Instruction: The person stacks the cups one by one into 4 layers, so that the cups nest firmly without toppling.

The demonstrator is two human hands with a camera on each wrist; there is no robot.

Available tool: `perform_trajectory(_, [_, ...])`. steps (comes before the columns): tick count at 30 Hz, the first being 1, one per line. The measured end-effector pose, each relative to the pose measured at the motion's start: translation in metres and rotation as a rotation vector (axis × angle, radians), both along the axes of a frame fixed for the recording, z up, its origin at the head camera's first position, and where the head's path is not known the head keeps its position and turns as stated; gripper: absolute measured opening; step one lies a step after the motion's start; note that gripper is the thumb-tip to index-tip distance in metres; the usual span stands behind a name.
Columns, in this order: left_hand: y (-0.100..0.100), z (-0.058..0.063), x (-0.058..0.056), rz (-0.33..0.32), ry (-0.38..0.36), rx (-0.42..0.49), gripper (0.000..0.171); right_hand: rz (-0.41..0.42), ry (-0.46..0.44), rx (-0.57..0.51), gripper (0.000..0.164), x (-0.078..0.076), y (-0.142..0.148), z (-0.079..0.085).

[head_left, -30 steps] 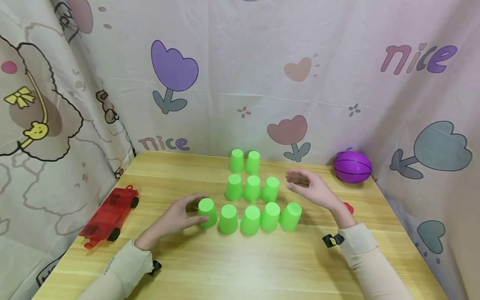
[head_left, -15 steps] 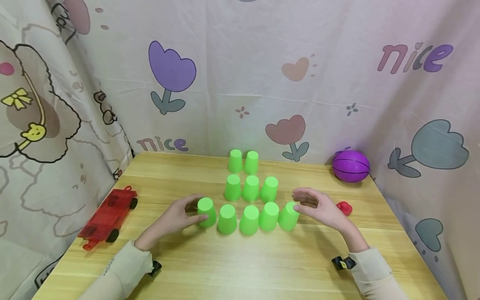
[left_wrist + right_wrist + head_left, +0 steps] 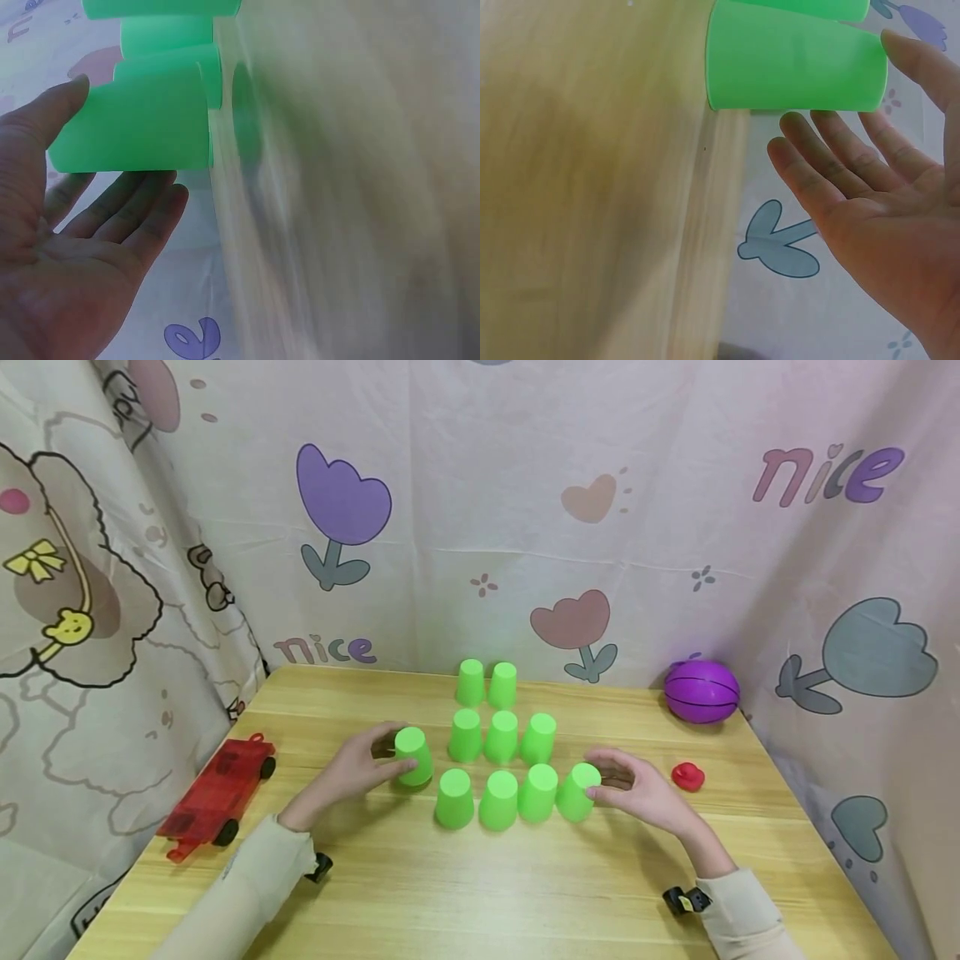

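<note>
Green cups stand upside down on the table in three rows. My left hand (image 3: 360, 764) holds the leftmost front-row cup (image 3: 413, 757), thumb on its near side and fingers behind. In the left wrist view, that cup (image 3: 139, 124) lies between thumb and fingers; whether its rim touches the table is hard to tell. At the row's other end, my right hand (image 3: 641, 789) is beside the rightmost cup (image 3: 577, 793). Its thumb is at the cup's edge. In the right wrist view, loosely extended fingers (image 3: 832, 150) lie alongside that cup (image 3: 799, 60).
Between the hands stand three front-row cups (image 3: 500, 802). Behind them are a row of three cups (image 3: 502, 737) and a back pair (image 3: 471, 683). A red toy car chassis (image 3: 217, 793) is left; a purple ball (image 3: 702, 692) and small red object (image 3: 687, 777) are right. Patterned curtains surround the wooden table (image 3: 450, 893).
My left hand has moved upward in the head view with the leftmost cup, out of line with its row. My right hand has come down from beside the middle row to the rightmost front cup.
</note>
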State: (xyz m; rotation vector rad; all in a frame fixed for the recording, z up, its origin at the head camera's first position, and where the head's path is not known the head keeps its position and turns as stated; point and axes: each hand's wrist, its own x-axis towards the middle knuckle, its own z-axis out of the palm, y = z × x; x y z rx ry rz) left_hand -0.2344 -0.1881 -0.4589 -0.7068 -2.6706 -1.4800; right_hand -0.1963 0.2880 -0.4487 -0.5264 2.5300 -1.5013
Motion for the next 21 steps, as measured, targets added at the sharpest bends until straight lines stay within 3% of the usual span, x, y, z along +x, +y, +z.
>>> perform_trajectory(21, [0.016, 0.017, -0.058, 0.131, -0.018, 0.023, 0.061, 0.014, 0.006, -0.003, 0.059, 0.003, -0.002, -0.01])
